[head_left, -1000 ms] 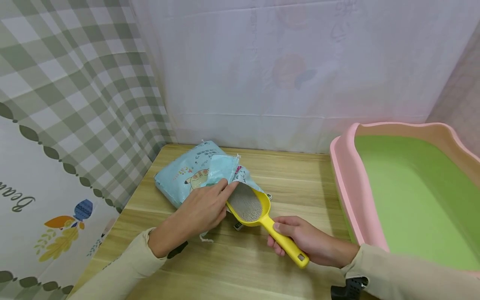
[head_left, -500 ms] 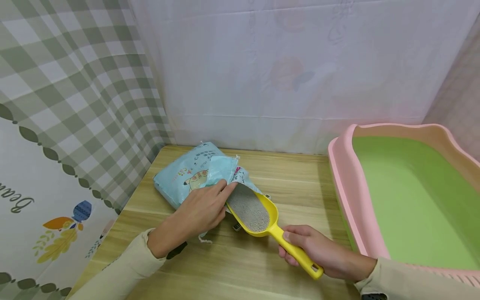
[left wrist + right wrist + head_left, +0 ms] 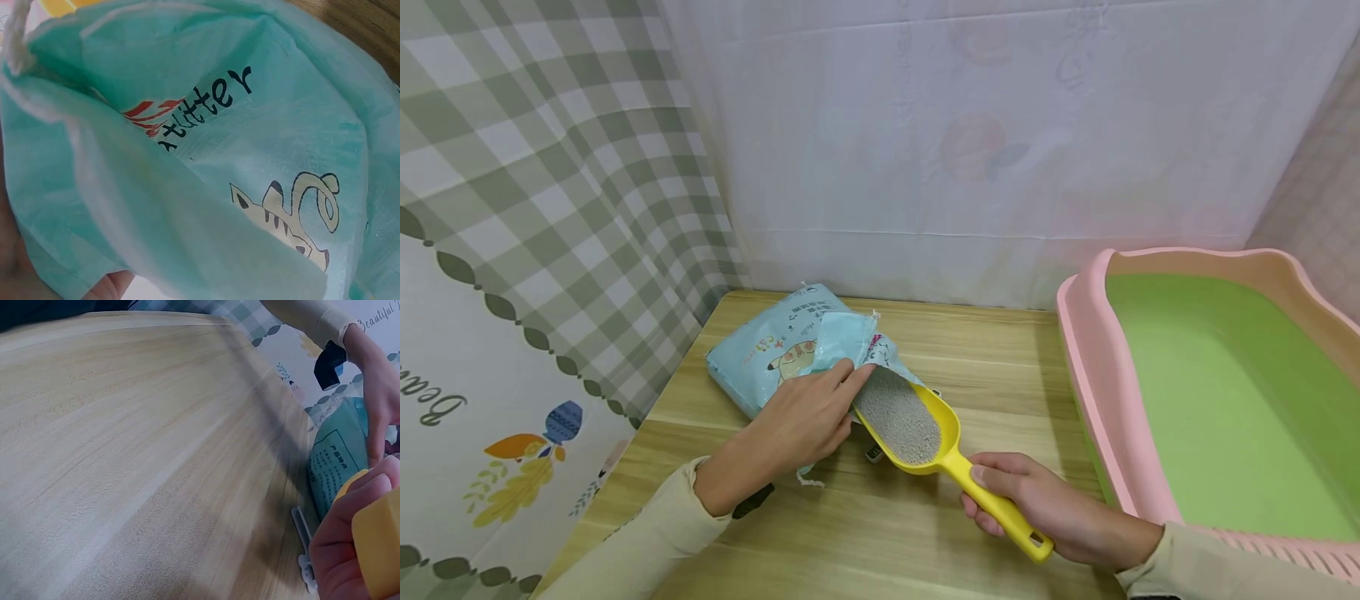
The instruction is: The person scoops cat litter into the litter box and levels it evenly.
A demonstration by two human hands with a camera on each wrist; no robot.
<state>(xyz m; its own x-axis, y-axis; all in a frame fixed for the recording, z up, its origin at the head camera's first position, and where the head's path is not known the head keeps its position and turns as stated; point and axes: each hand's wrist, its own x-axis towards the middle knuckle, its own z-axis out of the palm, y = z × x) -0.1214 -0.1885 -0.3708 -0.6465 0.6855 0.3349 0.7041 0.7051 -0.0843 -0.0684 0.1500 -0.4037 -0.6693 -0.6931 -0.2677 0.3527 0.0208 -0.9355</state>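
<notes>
A light-blue cat litter bag (image 3: 760, 354) lies on its side, its mouth facing right. My left hand (image 3: 797, 421) pinches the upper edge of that mouth and lifts it; the same bag's film (image 3: 181, 206) fills most of the left wrist view. My right hand (image 3: 1037, 500) grips the handle of a yellow scoop (image 3: 951, 460), whose bowl is heaped with grey litter (image 3: 904, 422). The front of the bowl is hidden under the bag's flap and my left fingers. In the right wrist view, the handle end (image 3: 380, 544) shows close up inside my curled right hand (image 3: 340, 550).
A pink-rimmed litter box (image 3: 1120, 400) with a green inside stands at the right. The wooden table (image 3: 985, 350) runs back to a white curtain (image 3: 880, 167). A small pale clip-like piece (image 3: 303, 550) lies beside the bag. Checked cloth (image 3: 572, 150) hangs at the left.
The scoop has slid out of the bag toward the lower right with my right hand, baring more of its litter, mostly in the first half second. My left hand has stayed at the bag's mouth.
</notes>
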